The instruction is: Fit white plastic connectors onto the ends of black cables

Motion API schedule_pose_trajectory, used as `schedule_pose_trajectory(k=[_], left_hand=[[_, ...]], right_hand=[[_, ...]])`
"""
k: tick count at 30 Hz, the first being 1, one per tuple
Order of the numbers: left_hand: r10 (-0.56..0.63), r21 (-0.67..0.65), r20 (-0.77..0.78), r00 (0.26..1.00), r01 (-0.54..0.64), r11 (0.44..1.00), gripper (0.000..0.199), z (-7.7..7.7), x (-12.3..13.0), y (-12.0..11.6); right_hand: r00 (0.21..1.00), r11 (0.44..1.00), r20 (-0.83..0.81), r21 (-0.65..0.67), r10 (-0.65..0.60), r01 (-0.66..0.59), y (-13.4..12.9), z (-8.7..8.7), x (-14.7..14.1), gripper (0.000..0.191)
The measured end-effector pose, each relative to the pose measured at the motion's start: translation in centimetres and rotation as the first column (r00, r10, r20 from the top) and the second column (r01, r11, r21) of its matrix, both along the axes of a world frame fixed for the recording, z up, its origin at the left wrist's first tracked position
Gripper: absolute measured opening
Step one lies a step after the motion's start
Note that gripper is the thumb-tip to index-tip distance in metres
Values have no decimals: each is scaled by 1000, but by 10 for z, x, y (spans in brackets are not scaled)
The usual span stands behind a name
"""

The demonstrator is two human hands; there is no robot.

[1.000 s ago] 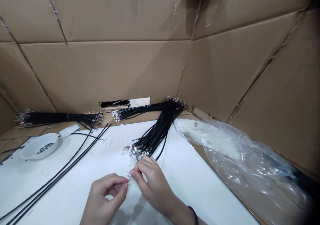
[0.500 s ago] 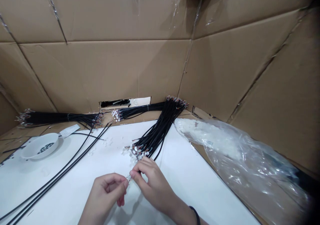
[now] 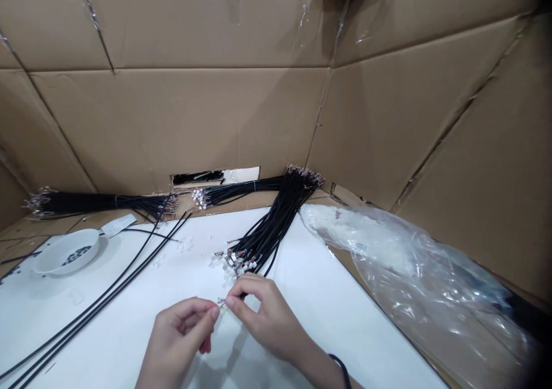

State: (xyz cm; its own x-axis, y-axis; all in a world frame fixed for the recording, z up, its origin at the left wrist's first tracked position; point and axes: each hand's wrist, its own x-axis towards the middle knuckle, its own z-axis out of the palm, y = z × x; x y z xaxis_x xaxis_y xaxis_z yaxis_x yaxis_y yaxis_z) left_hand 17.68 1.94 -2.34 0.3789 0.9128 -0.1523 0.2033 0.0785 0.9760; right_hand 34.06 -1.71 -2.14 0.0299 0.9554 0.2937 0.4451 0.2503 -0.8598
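Observation:
My left hand (image 3: 183,334) is closed in a pinch near the bottom centre, at the tips of some thin wires (image 3: 221,302). Facing it, my right hand (image 3: 267,314) pinches the end of a black cable, from which these wires stick out between the two hands. Most of that cable is hidden under my right hand. Just beyond the fingers lies a thick bundle of black cables (image 3: 276,216), with small white connectors (image 3: 237,260) on the nearer ends. What exactly sits between my left fingertips is too small to make out fully.
A white bowl (image 3: 47,262) with small dark pieces stands on the left. Several loose black cables (image 3: 107,288) cross the white tabletop. More cable bundles (image 3: 86,201) lie along the cardboard wall (image 3: 194,113). A clear plastic bag (image 3: 401,262) with white contents covers the right side.
Both hands stay nearly in place. My right fingers have shifted slightly and arch a little more, and the fingertips of the two hands are slightly farther apart.

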Motion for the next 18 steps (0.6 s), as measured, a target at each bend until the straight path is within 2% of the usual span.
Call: schedule_pose_trajectory(k=[5,7,11,18], left_hand=[[7,127,20,1000,-9,992,38,2,-1,-4],[9,97,10,1000,-10,995,38,3,0,-4],[19,-42,-4,1000,-19,999,42,5,4,-3],[-85,-38,-32,996,84,996,45,0,3,-1]], right_hand=[[999,999,-1,8,-38,38,-1,-1,-1,18],[999,999,-2,11,-48,48,-1,-2,-1,19],[997,998,27,13,-69,69,-1,-5,-3,18],[993,995,81,56,-81,76,-3,-6,-6,19]])
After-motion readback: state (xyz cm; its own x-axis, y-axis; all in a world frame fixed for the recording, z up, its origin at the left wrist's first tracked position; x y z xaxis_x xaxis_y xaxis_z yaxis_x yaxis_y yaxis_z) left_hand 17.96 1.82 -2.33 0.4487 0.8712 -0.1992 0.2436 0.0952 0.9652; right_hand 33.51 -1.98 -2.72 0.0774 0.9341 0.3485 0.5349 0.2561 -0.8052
